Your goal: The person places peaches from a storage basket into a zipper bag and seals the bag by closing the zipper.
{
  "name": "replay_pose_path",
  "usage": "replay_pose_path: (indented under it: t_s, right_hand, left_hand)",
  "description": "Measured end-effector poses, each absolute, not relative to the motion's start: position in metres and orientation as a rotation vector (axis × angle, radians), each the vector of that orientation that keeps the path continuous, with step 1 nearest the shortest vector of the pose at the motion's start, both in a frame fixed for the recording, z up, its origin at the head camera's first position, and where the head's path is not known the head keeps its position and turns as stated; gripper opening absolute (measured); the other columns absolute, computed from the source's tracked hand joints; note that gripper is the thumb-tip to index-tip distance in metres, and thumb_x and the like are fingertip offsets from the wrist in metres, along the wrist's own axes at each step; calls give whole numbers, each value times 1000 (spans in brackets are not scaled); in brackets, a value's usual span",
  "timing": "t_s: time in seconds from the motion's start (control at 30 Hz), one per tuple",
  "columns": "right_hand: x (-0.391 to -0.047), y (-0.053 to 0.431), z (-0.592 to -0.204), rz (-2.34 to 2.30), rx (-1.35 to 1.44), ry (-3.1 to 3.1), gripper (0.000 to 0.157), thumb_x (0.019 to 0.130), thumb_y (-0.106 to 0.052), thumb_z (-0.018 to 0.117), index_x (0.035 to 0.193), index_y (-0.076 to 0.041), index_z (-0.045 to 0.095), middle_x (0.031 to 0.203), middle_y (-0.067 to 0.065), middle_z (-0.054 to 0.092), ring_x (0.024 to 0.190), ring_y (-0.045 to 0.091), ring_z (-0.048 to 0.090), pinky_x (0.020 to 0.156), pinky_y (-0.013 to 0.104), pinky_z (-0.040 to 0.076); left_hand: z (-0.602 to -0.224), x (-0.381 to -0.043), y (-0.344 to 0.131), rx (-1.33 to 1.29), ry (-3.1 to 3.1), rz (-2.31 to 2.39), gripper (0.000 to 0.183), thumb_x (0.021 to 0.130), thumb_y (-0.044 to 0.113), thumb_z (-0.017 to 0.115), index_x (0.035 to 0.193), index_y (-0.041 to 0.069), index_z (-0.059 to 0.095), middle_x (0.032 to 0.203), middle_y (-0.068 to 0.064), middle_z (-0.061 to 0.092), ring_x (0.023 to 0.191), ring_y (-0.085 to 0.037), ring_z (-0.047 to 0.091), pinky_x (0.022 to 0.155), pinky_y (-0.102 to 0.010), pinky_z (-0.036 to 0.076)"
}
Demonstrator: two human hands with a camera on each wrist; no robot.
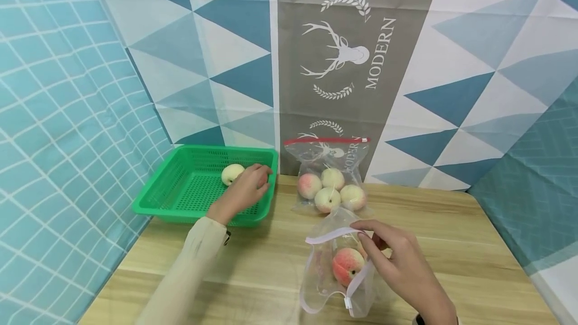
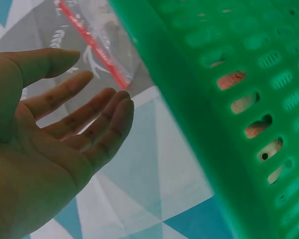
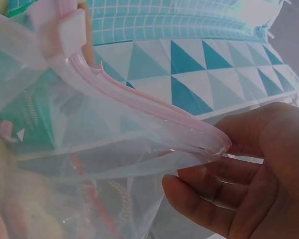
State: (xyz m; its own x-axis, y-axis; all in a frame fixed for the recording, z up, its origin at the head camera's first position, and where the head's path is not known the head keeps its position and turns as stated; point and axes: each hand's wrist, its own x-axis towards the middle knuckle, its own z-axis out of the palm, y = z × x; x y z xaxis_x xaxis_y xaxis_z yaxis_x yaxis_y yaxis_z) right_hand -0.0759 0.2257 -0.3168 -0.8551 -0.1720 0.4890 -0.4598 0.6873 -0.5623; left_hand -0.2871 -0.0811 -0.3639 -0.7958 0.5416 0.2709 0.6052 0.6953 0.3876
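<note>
My left hand (image 1: 246, 187) reaches over the right side of a green plastic basket (image 1: 155, 209). Its fingers are loosely bent beside a pale peach (image 1: 232, 173), and a reddish peach (image 1: 262, 178) shows partly behind them. In the left wrist view the palm (image 2: 45, 144) holds nothing. Reddish fruit shows through the basket's slots (image 2: 231, 79). With thumb and fingers, my right hand (image 1: 402, 260) pinches the rim of a clear zip bag (image 1: 316, 277). The bag's mouth gapes, its pink-edged zip ending at a white slider (image 1: 347, 303). Inside lies a red-and-yellow peach (image 1: 347, 266), with another partly hidden behind.
Behind the held bag stands a second clear bag (image 1: 311, 154) with a red zip strip, containing several peaches (image 1: 327, 199). Both bags and the basket are on a wooden table (image 1: 433, 214). Patterned cloth (image 1: 235, 39) hangs at the back, with blue checked cloth (image 1: 54, 114) on the left.
</note>
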Motion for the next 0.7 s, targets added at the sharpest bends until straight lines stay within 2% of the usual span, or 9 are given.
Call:
replay_pose_path:
  t_s: [0.17, 0.37, 0.43, 0.53, 0.7]
  right_hand:
    - [-75, 226, -317, 1010, 496, -2498, 27, 93, -4, 68, 110, -25, 71, 74, -19, 59, 60, -1, 52, 52, 22, 46]
    - [-76, 227, -316, 1041, 496, -2513, 26, 96, -5, 65, 113, -23, 71, 71, -14, 57, 60, 0, 53, 51, 22, 46]
    - [-76, 228, -315, 1033, 491, -2520, 27, 95, -3, 66, 113, -22, 71, 77, -15, 61, 62, 0, 53, 53, 22, 47]
    - [-76, 229, -314, 1018, 494, -2523, 29, 93, 0, 67, 113, -21, 71, 90, -16, 66, 65, 0, 54, 54, 22, 48]
    - [-74, 232, -315, 1013, 483, -2520, 32, 91, 2, 68, 112, -23, 71, 97, -15, 68, 64, 0, 55, 55, 22, 49]
  left_hand:
    - [-364, -299, -80, -899, -2830, -571, 36, 98, 11, 61, 132, 1, 59, 128, -19, 59, 111, -33, 59, 82, -44, 55]
    - [-363, -313, -79, -865, -2854, -559, 35, 97, 8, 58, 132, -1, 59, 117, -19, 60, 98, -30, 60, 72, -41, 55]
    - [-365, -318, -78, -860, -2870, -562, 37, 98, 8, 58, 133, -2, 57, 115, -18, 59, 94, -28, 59, 72, -40, 54]
    - [-369, -323, -77, -840, -2910, -588, 40, 98, 7, 56, 136, -3, 54, 119, -21, 57, 96, -30, 59, 76, -42, 53]
    - [-389, -332, -75, -845, -2934, -519, 41, 100, 9, 53, 139, -5, 50, 136, -28, 50, 120, -43, 52, 98, -56, 46]
